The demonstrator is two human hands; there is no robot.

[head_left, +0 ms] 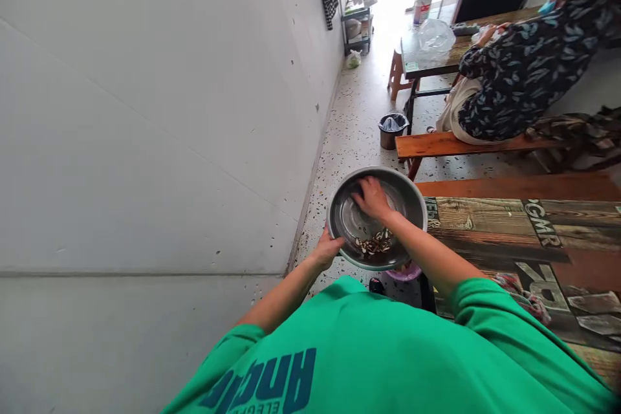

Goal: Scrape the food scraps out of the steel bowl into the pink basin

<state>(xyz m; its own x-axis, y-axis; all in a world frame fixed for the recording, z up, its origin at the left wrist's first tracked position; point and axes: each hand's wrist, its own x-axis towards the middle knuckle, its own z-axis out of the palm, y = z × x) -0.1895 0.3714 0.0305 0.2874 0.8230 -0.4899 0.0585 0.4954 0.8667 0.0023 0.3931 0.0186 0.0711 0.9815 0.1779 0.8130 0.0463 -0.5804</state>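
Centrally, the left hand (326,250) grips the steel basin (347,217) rim at seven o'clock; the right hand (372,198), fingers loosely spread, reaches inside above scraps (374,244). A wooden table (504,226) lies at three o'clock, a lined bin (392,130) at twelve.

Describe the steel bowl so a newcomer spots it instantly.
Start at the printed wooden table on the right and go to its left end, by the white wall. The steel bowl is there, left hand on its rim, right hand inside. It alone is round shiny metal, with pale scraps in it.
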